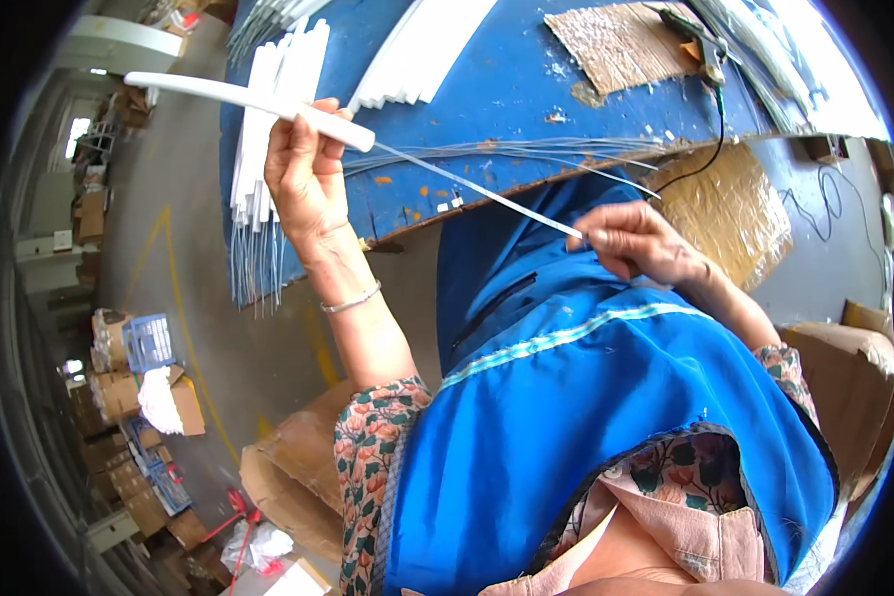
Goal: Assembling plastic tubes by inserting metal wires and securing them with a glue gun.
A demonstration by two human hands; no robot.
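- Head view: your left hand (306,169) grips a white strip (248,99), raised over the blue table (526,89).
- Your right hand (634,241) pinches a thin rod (477,189) running out of the strip's end.

A long white plastic strip (248,99), flat and slightly curved with rounded ends, is held up in the air at a shallow slant, its left end reaching out past the edge of the blue worktop and its right end lower, over the board. A thin grey metal wire (477,191) comes straight out of that lower right end and runs down to the right in one line. The strip looks smooth and clean; the wire is bare and unbent.
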